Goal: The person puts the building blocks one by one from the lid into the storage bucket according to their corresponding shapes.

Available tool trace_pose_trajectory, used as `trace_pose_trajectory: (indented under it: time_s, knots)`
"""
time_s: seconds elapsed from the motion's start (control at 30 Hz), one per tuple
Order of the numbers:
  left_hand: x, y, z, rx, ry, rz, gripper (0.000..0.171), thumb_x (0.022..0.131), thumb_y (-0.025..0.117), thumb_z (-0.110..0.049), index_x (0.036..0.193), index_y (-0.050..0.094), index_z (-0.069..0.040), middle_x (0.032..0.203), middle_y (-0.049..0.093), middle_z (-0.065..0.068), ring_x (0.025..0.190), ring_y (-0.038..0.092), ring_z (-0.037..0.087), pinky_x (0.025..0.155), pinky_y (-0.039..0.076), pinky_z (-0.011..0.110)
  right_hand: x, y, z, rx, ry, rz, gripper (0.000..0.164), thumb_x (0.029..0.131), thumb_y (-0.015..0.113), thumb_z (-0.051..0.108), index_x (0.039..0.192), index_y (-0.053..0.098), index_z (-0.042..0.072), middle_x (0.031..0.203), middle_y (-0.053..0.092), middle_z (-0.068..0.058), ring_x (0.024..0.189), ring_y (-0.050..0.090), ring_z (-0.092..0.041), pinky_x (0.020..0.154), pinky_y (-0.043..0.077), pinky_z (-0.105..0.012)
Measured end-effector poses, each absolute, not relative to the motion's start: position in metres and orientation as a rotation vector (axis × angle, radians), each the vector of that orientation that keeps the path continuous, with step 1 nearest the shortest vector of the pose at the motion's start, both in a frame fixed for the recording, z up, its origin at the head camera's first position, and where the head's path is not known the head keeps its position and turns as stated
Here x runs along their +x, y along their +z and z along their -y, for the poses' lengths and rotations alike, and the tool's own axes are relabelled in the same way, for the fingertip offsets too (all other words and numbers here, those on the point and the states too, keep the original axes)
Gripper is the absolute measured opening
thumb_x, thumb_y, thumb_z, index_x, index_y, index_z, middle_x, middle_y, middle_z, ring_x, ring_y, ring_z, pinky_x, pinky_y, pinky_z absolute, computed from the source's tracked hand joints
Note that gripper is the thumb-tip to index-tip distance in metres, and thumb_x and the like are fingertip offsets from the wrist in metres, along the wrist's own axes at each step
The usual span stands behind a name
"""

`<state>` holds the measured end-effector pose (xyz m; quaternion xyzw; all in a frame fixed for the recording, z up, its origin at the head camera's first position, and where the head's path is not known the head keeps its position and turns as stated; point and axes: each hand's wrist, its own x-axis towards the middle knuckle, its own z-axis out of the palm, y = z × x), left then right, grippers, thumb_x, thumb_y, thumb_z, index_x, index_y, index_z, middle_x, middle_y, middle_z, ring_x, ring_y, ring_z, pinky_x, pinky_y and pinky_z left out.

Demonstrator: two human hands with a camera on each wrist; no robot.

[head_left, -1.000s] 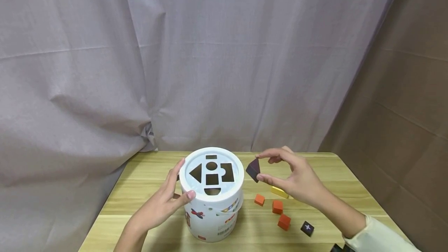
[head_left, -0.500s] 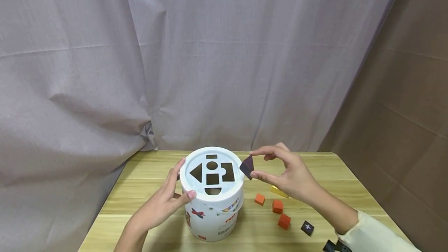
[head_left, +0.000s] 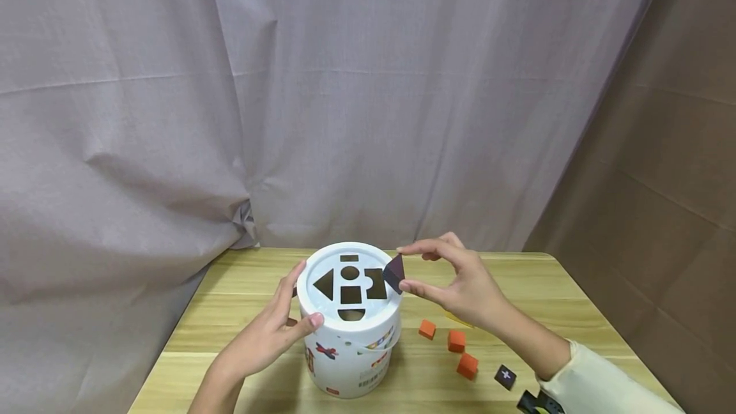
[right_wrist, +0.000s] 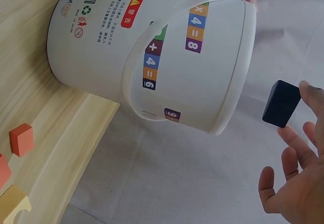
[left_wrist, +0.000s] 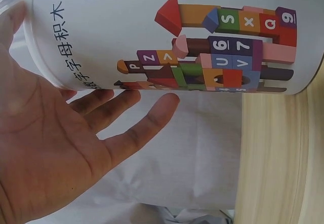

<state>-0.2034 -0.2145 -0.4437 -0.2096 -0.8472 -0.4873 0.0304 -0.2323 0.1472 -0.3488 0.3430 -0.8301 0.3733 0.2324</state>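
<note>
A white toy bucket point(head_left: 347, 360) with printed pictures stands on the table; its pale lid point(head_left: 320, 262) has cut-out holes of several shapes. My left hand point(head_left: 261, 336) holds the bucket's left side, thumb on the front rim and a finger at the back; the left wrist view shows other fingers point(left_wrist: 147, 122) stretched out past the bucket's wall. Between thumb and forefinger, my right hand point(head_left: 466, 286) pinches a dark triangular block point(head_left: 394, 273) over the lid's right edge. In the right wrist view the block point(right_wrist: 281, 104) hangs apart from the lid.
Right of the bucket lie several orange blocks point(head_left: 457, 340), a dark block with a white plus point(head_left: 505, 376) and a yellow block point(head_left: 457, 319), partly hidden by the right hand. Grey curtains point(head_left: 368, 114) hang behind the wooden table point(head_left: 276, 395). A black device point(head_left: 539, 403) shows beside the right sleeve.
My right hand has moved left with the dark triangular block, from beside the bucket to over the lid's right edge. The left hand stays in place on the bucket.
</note>
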Motion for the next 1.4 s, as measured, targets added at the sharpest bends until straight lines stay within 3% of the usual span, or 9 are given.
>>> trace_pose_trajectory:
  time_s: [0.37,0.6,1.17,1.4]
  knots:
    - [-0.203,-0.443,0.217,-0.657,-1.493,2.616,0.099,0.108,0.072,-0.04,0.178,0.001,-0.038,0.184,0.017,0.019,0.155,0.047,0.041,0.096,0.061,0.03,-0.238,-0.348,-0.132,0.98,1.044,2.287,0.054,0.081,0.101,0.023,0.13,0.08,0.03,0.112,0.077,0.016,0.105,0.058,-0.013,0.097,0.053,-0.032]
    - [-0.203,-0.444,0.217,-0.651,-1.473,2.618,0.099,0.108,0.071,-0.04,0.178,0.002,-0.038,0.185,0.016,0.018,0.158,0.043,0.042,0.096,0.06,0.03,-0.239,-0.348,-0.125,1.002,1.068,2.281,0.052,0.082,0.101,0.021,0.129,0.08,0.028,0.111,0.08,0.003,0.105,0.059,-0.016,0.097,0.054,-0.036]
    - [-0.204,-0.445,0.214,-0.645,-1.455,2.618,0.099,0.107,0.071,-0.041,0.178,0.002,-0.039,0.185,0.016,0.017,0.159,0.042,0.044,0.098,0.06,0.035,-0.242,-0.349,-0.109,1.01,1.111,2.301,0.047,0.084,0.1,0.024,0.127,0.08,0.027,0.114,0.08,0.0,0.107,0.06,-0.017,0.098,0.057,-0.041]
    - [-0.205,-0.445,0.214,-0.639,-1.45,2.622,0.099,0.108,0.071,-0.041,0.178,0.001,-0.041,0.186,0.015,0.017,0.159,0.043,0.044,0.099,0.059,0.037,-0.242,-0.351,-0.104,1.01,1.131,2.296,0.045,0.084,0.1,0.026,0.124,0.08,0.028,0.116,0.079,0.011,0.107,0.06,-0.016,0.097,0.056,-0.039]
